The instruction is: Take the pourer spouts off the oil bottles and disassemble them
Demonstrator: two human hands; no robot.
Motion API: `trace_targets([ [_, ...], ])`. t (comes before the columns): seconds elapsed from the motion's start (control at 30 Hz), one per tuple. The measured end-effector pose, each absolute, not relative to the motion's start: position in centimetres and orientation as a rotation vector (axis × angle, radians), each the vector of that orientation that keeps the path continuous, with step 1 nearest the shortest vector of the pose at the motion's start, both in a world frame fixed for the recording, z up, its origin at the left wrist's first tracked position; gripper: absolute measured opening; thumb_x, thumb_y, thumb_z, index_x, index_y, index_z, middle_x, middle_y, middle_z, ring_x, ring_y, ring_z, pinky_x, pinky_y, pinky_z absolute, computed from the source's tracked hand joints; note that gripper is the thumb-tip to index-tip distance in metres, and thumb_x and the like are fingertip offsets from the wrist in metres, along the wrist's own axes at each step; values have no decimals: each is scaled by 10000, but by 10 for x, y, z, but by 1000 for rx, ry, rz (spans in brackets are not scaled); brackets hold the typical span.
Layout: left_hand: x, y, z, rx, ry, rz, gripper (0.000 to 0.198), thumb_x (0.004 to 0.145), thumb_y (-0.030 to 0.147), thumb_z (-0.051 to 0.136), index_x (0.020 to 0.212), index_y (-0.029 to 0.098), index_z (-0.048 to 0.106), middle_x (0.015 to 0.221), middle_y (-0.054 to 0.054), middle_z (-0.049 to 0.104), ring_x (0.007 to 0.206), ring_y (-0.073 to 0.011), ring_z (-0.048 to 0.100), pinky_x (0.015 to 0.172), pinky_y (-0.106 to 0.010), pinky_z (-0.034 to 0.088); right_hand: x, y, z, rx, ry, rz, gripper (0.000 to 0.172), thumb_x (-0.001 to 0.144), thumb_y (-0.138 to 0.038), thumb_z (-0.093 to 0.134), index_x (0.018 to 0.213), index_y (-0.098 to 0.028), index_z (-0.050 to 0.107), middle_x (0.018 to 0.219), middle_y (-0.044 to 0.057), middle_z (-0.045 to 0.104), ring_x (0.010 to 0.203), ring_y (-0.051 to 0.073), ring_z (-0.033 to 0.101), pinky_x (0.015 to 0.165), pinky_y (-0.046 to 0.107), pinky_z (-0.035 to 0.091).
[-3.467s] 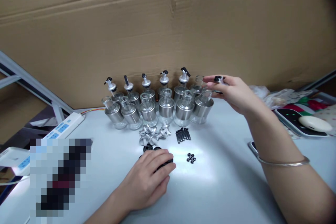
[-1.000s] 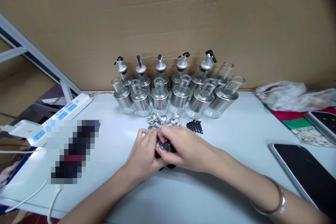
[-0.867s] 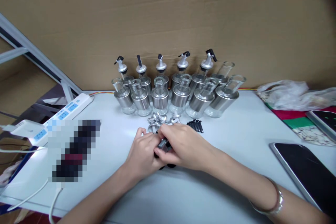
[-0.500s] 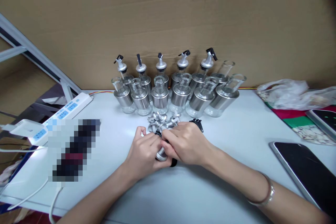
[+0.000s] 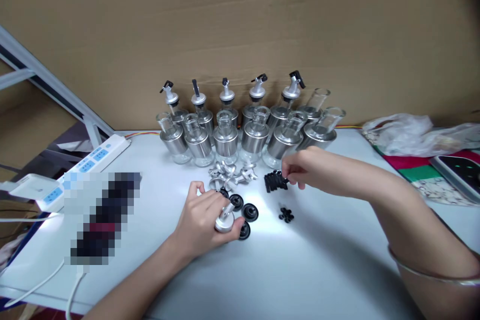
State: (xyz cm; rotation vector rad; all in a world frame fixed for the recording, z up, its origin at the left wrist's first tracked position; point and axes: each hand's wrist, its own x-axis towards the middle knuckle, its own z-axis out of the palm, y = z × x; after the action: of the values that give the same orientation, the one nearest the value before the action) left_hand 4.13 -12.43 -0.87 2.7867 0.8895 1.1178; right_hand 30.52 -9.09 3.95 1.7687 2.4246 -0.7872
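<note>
My left hand (image 5: 204,217) is closed around a silver pourer spout (image 5: 225,221), its nozzle pointing up between thumb and fingers. Several round black stoppers (image 5: 250,212) lie just beside that hand. Above them is a heap of silver pourer tops (image 5: 227,175). My right hand (image 5: 300,167) reaches over a row of small black levers (image 5: 274,181), fingertips pinched at its right end; whether a lever is between them is hidden. Below that row sits a cluster of tiny black caps (image 5: 286,215).
Glass bottles with steel sleeves (image 5: 226,142) stand in two rows at the back, several with pourers fitted. To the left are a power strip (image 5: 86,167) and a blurred-out dark object (image 5: 108,215). A plastic bag (image 5: 408,135) and a dark device (image 5: 459,172) are at right.
My right hand has left the spout and moved right to the black levers. The left hand keeps the spout, now showing upright. Black stoppers and caps are uncovered.
</note>
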Motion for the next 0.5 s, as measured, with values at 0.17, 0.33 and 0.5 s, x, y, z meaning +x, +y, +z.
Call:
trace_targets([
  [0.17,40,-123,-9,2787,886,1095,195,850,234,502,685,194,406,529,45,512,472,-114,429,621,-311,280,315,-85,36,1935,2023,-756,187,687,-46,468,663,-158,616,668,60,664,590,157,607,493,238,383],
  [0.33,39,-122,-10,2787,856,1117,192,848,228,516,692,191,410,533,38,514,482,-120,430,620,-311,278,316,-78,28,1974,1899,-599,169,619,-5,544,656,-119,663,679,108,654,576,197,612,489,268,387],
  [0.5,39,-123,-9,2784,854,1110,193,850,237,519,692,191,419,532,40,513,484,-121,432,621,-311,281,308,-80,28,1986,1904,-468,148,651,-54,601,740,-125,694,799,144,661,721,261,637,533,293,384],
])
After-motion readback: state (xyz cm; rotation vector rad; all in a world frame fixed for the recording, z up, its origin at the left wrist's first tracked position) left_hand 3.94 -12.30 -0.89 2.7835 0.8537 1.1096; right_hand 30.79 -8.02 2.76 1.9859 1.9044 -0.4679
